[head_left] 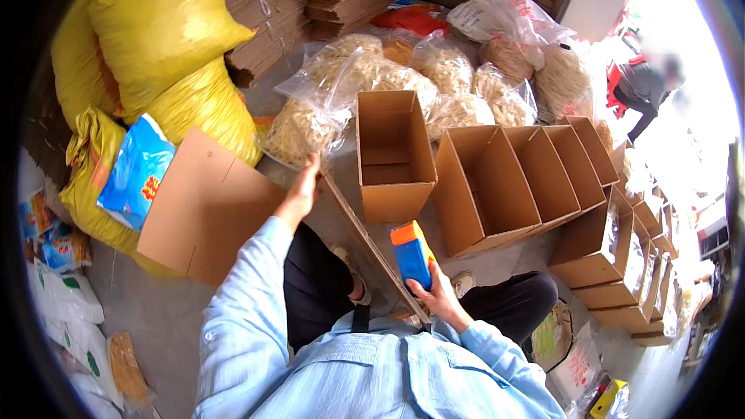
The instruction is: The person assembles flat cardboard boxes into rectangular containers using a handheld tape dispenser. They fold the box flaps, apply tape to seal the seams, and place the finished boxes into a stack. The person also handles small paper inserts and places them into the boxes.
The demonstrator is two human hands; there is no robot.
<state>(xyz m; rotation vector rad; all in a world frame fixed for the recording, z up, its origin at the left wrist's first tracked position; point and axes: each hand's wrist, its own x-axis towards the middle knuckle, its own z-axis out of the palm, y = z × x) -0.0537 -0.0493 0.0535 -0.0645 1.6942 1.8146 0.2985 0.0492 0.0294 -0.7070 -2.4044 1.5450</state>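
My left hand [302,192] grips the far end of a flattened cardboard box [365,239], which stands on edge between my knees. Its fingers point upward along the board, and the near end of the board reaches my waist. In my right hand [442,295] is a blue block-shaped handheld device [414,254] with an orange top. The fingers wrap its lower part, just right of the board. What kind of device it is cannot be made out. Ahead of it stands an open cardboard box [397,200] with nothing visible inside.
A row of open boxes [489,186] stands at right, and filled boxes [613,264] beyond. Bags of pale strands [372,70] lie ahead. At left are yellow sacks [163,15], a blue package [137,173] and a cardboard sheet [209,209]. A person [644,85] bends far right.
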